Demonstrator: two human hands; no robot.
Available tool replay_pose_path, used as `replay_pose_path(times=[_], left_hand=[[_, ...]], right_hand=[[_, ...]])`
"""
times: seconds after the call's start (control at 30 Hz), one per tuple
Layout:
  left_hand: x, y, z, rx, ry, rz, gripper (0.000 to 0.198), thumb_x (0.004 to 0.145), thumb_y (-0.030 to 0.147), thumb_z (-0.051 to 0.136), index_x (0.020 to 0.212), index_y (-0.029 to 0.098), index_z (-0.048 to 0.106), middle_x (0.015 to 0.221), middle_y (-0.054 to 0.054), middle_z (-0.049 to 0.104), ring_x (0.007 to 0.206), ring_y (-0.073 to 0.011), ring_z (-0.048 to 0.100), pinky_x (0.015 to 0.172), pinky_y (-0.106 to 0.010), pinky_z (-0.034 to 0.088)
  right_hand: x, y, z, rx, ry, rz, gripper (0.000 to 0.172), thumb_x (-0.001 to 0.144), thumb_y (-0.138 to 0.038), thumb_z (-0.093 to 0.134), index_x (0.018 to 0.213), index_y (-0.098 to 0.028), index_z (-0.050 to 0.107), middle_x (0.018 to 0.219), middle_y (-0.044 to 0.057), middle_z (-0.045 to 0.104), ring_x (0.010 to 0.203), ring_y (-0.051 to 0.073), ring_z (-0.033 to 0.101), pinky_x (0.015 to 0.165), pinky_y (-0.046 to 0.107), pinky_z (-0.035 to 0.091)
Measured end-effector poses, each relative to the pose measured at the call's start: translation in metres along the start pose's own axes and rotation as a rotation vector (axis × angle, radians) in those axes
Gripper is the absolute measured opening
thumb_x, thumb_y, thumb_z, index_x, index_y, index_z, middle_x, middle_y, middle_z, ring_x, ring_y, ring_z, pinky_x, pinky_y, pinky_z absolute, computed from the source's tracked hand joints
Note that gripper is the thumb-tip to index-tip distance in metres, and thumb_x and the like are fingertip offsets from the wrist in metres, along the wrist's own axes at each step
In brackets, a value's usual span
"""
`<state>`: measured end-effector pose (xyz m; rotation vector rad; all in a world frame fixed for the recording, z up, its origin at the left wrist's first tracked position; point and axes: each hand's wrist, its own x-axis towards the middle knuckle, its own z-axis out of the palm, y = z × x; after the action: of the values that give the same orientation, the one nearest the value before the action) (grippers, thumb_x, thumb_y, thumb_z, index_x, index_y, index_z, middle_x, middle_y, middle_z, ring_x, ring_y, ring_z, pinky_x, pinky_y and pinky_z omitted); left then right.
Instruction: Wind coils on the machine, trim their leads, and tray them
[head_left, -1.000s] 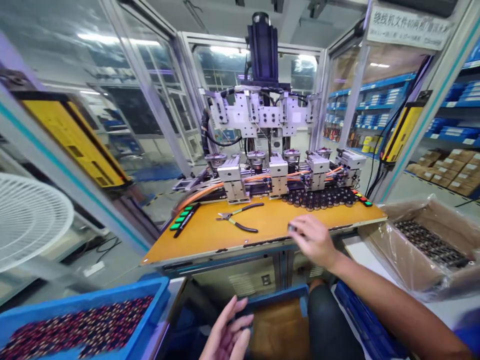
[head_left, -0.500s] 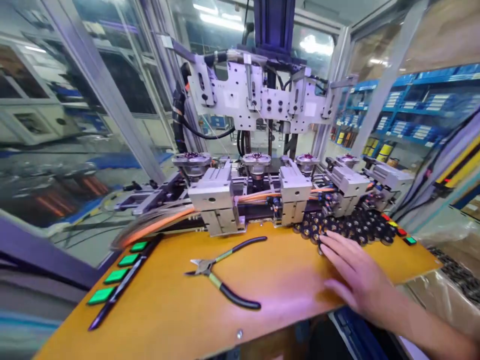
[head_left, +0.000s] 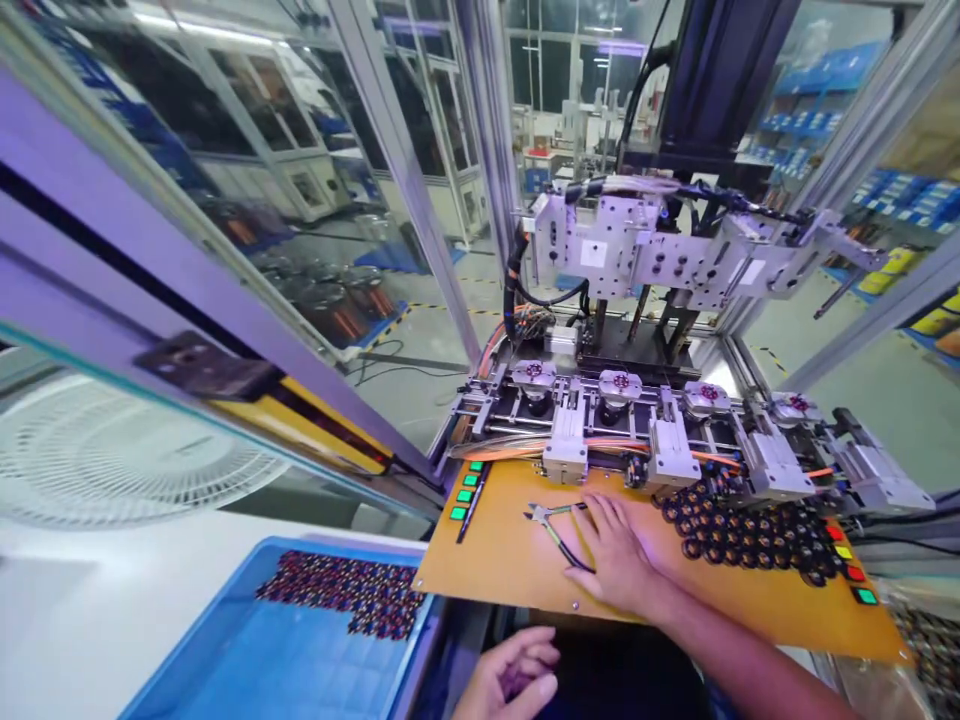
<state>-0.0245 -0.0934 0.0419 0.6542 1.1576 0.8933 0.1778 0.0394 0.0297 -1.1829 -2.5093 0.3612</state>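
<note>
Factory hall behind clear panels and silver aluminium posts [head_left: 411,175]; orange-yellow flat table [head_left: 495,575] runs across the front of a silver metal machine [head_left: 671,450] with four round fixtures, each showing a small reddish piece on top; pliers with black-and-green handles [head_left: 541,515] lie on the table left of centre, metal jaws apart and facing left; right hand [head_left: 616,560] is palm down over the handle ends, fingers spread forward, thumb out to the side near the lower handle; fingertips meet the upper handle end in view, cannot tell if they touch it; left hand [head_left: 514,675] hangs in front of the table's near edge, fingers loosely curled, thumb close to them; cannot tell if anything is inside; black round parts [head_left: 750,535] sit packed together on the table's right side, just in front of the machine; red, yellow and green square buttons [head_left: 853,572] beside them at the right end; green square buttons [head_left: 465,496] and a thin black strip at the left end; blue plastic tray [head_left: 217,665] lower left, small dark-red parts [head_left: 341,590] bunched along its far side; white round fan guard [head_left: 127,450] beyond it.
</note>
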Motion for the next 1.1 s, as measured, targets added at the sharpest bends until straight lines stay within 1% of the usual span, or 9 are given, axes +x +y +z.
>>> replay_pose_path(times=[0.13, 0.23, 0.4, 0.53, 0.67, 0.8, 0.9, 0.97, 1.1], left_hand=[[-0.002, 0.024, 0.011, -0.021, 0.086, 0.041, 0.039, 0.071, 0.042, 0.083, 0.1, 0.017, 0.079, 0.093, -0.012, 0.079, 0.083, -0.0223, 0.071, 0.084, -0.035, 0.052], [0.009, 0.03, 0.028, -0.094, 0.135, 0.092, 0.043, 0.079, 0.048, 0.074, 0.109, 0.017, 0.077, 0.106, -0.014, 0.078, 0.092, -0.025, 0.071, 0.084, -0.036, 0.054], [0.018, 0.028, 0.038, -0.268, 0.212, 0.187, 0.049, 0.074, 0.056, 0.075, 0.111, 0.024, 0.075, 0.125, -0.011, 0.072, 0.122, -0.0308, 0.062, 0.108, -0.042, 0.044], [0.001, 0.029, 0.022, -0.402, 0.288, 0.192, 0.045, 0.07, 0.049, 0.08, 0.109, 0.026, 0.075, 0.126, -0.009, 0.072, 0.128, -0.0335, 0.058, 0.114, -0.046, 0.04], [-0.03, 0.04, -0.007, -0.511, 0.517, 0.155, 0.048, 0.07, 0.05, 0.079, 0.112, 0.028, 0.074, 0.126, -0.007, 0.072, 0.131, -0.0369, 0.055, 0.116, -0.055, 0.036], [-0.055, 0.056, -0.029, -0.479, 0.735, 0.086, 0.06, 0.061, 0.066, 0.077, 0.107, 0.028, 0.075, 0.13, -0.006, 0.07, 0.137, -0.0417, 0.047, 0.118, -0.061, 0.027], [-0.063, 0.064, -0.033, -0.468, 0.821, 0.092, 0.065, 0.056, 0.072, 0.076, 0.105, 0.028, 0.076, 0.128, -0.006, 0.072, 0.14, -0.0413, 0.041, 0.121, -0.06, 0.022], [-0.064, 0.065, -0.031, -0.473, 0.841, 0.103, 0.063, 0.057, 0.072, 0.075, 0.103, 0.028, 0.077, 0.126, -0.006, 0.073, 0.142, -0.0406, 0.04, 0.122, -0.059, 0.02], [-0.065, 0.058, -0.03, -0.474, 0.842, 0.095, 0.066, 0.058, 0.072, 0.074, 0.107, 0.028, 0.076, 0.127, -0.006, 0.072, 0.142, -0.0418, 0.039, 0.122, -0.06, 0.017]], right_hand=[[-0.007, -0.004, -0.011, 0.081, 0.045, -0.035, 0.041, 0.085, -0.015, 0.06, 0.126, -0.01, 0.055, 0.109, 0.021, 0.065, 0.103, 0.035, 0.063, 0.085, 0.057, 0.056], [-0.01, -0.019, -0.026, 0.195, 0.082, -0.09, 0.045, 0.086, -0.015, 0.058, 0.13, -0.012, 0.051, 0.108, 0.018, 0.063, 0.102, 0.031, 0.064, 0.084, 0.049, 0.059], [-0.002, -0.059, -0.05, 0.44, 0.085, -0.248, 0.06, 0.081, -0.025, 0.067, 0.136, -0.013, 0.047, 0.119, 0.015, 0.06, 0.118, 0.024, 0.06, 0.1, 0.032, 0.054], [0.002, -0.066, -0.053, 0.611, 0.065, -0.335, 0.059, 0.085, -0.043, 0.071, 0.131, -0.012, 0.054, 0.123, 0.016, 0.063, 0.119, 0.024, 0.061, 0.104, 0.033, 0.051], [-0.016, -0.048, -0.042, 0.59, 0.079, -0.218, 0.016, 0.095, -0.019, 0.057, 0.106, -0.017, 0.068, 0.103, 0.009, 0.07, 0.096, 0.017, 0.069, 0.084, 0.026, 0.059], [-0.033, -0.023, -0.023, 0.515, 0.11, -0.07, 0.013, 0.094, -0.016, 0.057, 0.096, -0.015, 0.069, 0.078, 0.006, 0.068, 0.071, 0.016, 0.067, 0.067, 0.026, 0.06], [-0.026, -0.009, -0.01, 0.435, 0.141, -0.057, 0.027, 0.095, -0.015, 0.054, 0.12, -0.011, 0.064, 0.1, 0.015, 0.073, 0.096, 0.025, 0.071, 0.089, 0.04, 0.06], [-0.015, -0.003, -0.004, 0.398, 0.122, -0.088, 0.041, 0.095, -0.01, 0.048, 0.135, -0.01, 0.055, 0.122, 0.02, 0.067, 0.12, 0.03, 0.062, 0.103, 0.05, 0.052], [0.005, -0.007, 0.0, 0.378, 0.029, -0.135, 0.049, 0.095, -0.005, 0.038, 0.144, -0.006, 0.045, 0.138, 0.025, 0.056, 0.135, 0.034, 0.048, 0.108, 0.061, 0.042]])
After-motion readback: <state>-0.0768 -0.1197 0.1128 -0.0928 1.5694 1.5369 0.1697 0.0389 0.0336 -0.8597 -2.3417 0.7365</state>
